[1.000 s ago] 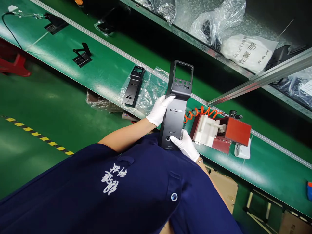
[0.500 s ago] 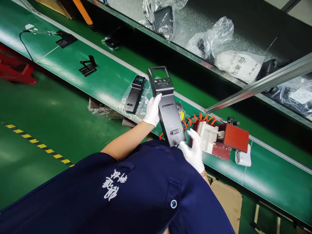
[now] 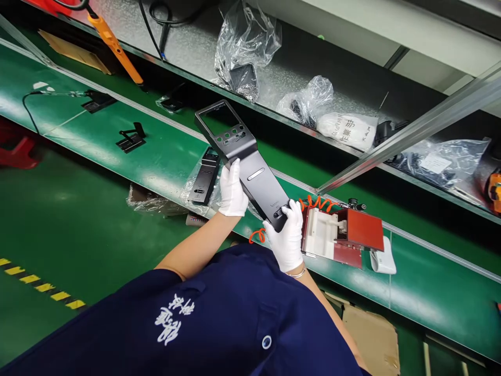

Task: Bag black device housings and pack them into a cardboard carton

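Both my hands wear white gloves and hold a long black plastic housing (image 3: 250, 172) above the green conveyor belt (image 3: 156, 151). The housing has a rectangular window and a row of small holes at its far end, which tilts up to the left. My left hand (image 3: 231, 190) grips its left edge near the middle. My right hand (image 3: 287, 237) grips its near end. A second black housing (image 3: 203, 177) lies on a clear plastic bag (image 3: 195, 201) on the belt, just left of my left hand.
A red and white fixture (image 3: 342, 237) with an orange coiled hose (image 3: 319, 202) sits on the belt to the right, a white part (image 3: 382, 256) beside it. Small black brackets (image 3: 131, 138) lie further left. Bagged parts (image 3: 245, 57) fill the shelf behind. A cardboard box (image 3: 371, 334) stands below.
The housing has swung from upright to leaning left, its windowed end now further left. My right hand, which had come off the bottom end, grips it again.
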`<state>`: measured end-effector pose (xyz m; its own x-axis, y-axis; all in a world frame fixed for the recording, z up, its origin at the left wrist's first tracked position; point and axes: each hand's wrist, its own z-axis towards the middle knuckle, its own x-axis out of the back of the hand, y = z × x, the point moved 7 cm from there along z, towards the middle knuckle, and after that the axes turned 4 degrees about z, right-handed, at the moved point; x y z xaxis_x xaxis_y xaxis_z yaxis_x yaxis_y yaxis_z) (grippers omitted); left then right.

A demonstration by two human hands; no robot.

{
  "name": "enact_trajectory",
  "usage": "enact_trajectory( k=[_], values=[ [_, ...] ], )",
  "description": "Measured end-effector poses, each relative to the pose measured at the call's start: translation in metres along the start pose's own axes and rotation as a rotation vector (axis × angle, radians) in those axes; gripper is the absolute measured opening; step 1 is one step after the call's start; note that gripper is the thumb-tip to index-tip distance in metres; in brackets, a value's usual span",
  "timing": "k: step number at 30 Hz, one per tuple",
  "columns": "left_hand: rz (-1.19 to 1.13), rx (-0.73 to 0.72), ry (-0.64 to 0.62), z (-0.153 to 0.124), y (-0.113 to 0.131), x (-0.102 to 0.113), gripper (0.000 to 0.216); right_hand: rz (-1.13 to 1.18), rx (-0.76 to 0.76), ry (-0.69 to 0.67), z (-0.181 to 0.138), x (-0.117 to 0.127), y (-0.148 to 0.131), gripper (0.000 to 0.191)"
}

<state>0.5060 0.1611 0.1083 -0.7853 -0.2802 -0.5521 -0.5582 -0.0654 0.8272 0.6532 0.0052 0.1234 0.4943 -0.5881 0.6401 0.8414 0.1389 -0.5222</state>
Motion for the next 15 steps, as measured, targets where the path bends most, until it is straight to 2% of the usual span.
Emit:
enact_trajectory(
  k=[10,13,15],
  values=[
    [-0.037,-0.029,-0.033,0.0,0.005,-0.005,0.027,0.138,-0.076,0.003,0.004,-0.01,0.001,0.029],
    [-0.081,0.009,-0.03,0.009,-0.003,-0.001,0.026,0.196,-0.107,-0.058,0.006,-0.002,0.002,0.032],
    [-0.083,0.052,-0.029,0.021,-0.012,0.006,0.027,0.27,-0.173,-0.062,0.003,0.013,0.011,0.04]
  ],
)
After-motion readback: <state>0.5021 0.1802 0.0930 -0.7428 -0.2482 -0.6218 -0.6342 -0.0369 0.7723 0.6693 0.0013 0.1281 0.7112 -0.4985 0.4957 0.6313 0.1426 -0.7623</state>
